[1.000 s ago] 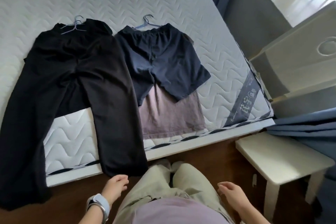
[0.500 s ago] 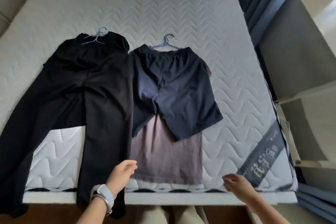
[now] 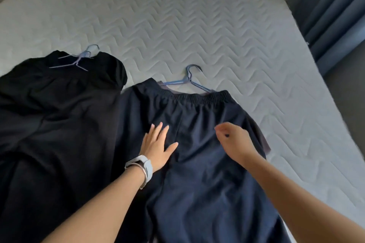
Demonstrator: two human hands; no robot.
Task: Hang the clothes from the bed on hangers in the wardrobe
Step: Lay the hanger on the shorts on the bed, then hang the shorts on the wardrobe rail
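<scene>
Leaning in closer now, I am laying my spread left hand (image 3: 157, 147) and loosely curled, empty right hand (image 3: 233, 140) on the shorts (image 3: 197, 144), with nothing hung yet.

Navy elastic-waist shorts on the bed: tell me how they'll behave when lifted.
The navy elastic-waist shorts will probably go floppy, since the fabric already lies creased on the white quilted mattress. Likely light. The blue wire hanger beside the waistband may snag or drag along.

Black trousers (image 3: 49, 124) legs cut off, grey garment (image 3: 263, 140) mostly hidden under shorts (image 3: 197, 154)
</scene>
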